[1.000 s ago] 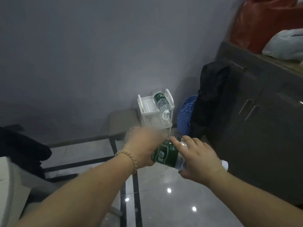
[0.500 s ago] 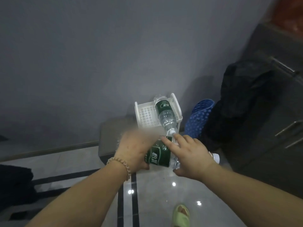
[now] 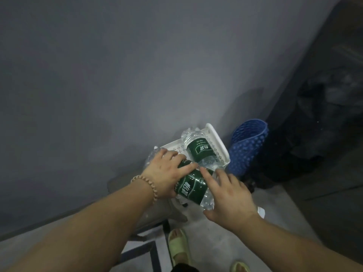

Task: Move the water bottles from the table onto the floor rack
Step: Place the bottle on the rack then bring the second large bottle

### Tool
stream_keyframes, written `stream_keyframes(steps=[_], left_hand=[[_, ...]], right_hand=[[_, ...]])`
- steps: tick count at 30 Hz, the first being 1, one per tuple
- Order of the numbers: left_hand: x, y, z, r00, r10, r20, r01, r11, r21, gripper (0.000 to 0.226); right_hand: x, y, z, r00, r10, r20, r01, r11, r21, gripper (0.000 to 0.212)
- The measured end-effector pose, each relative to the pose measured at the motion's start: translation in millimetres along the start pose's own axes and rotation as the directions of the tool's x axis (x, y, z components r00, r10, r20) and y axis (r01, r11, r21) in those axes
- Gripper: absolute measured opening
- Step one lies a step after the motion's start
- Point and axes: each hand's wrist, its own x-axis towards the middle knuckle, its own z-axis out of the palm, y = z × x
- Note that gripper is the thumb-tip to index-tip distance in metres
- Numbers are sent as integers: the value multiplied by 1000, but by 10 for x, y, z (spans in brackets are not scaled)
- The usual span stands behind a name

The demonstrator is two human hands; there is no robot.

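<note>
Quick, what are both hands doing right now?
Left hand: grips the green-label water bottle from above.
Right hand: holds the same bottle near its neck end.

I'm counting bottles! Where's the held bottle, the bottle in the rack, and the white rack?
held bottle (image 3: 190, 190), head view, on its green label.
bottle in the rack (image 3: 200, 150), head view, on its green label.
white rack (image 3: 218, 142), head view, on its right rim.
</note>
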Motion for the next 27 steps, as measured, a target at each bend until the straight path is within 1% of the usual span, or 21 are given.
stream_keyframes(steps=[2, 5, 7, 10, 13, 17, 22, 24, 27], left_hand=[[244, -316, 160, 994, 110, -20, -109, 994, 27, 95], [517, -683, 332, 966, 258, 6, -258, 964, 59, 95], [700, -908, 471, 944, 330, 27, -331, 940, 78, 97], [926, -1121, 680, 909, 410, 72, -415, 906, 82, 100], [1043, -1220, 838, 885, 455, 98, -463, 883, 76, 104], [1170, -1308, 1061, 854, 509, 107, -517, 853, 67, 102], [1378, -1344, 1237, 809, 583, 71, -587, 807, 63, 102], [1453, -1339, 1294, 803, 593, 57, -595, 802, 50, 102], [1503, -1323, 1410, 813, 582, 23, -583, 811, 46, 95]], right_hand=[[233, -132, 106, 993, 117, -4, -117, 993, 30, 107], [487, -343, 247, 967, 253, 32, -255, 964, 71, 110], [683, -465, 393, 947, 316, 46, -320, 942, 100, 114], [926, -576, 596, 926, 372, 66, -378, 917, 127, 115], [1059, -662, 715, 908, 406, 98, -417, 897, 146, 116], [1186, -741, 902, 887, 435, 152, -458, 869, 189, 118], [1282, -747, 1061, 860, 486, 159, -509, 840, 188, 116], [1319, -733, 1089, 851, 504, 147, -524, 831, 187, 115], [1360, -718, 1127, 840, 524, 141, -542, 823, 171, 113]])
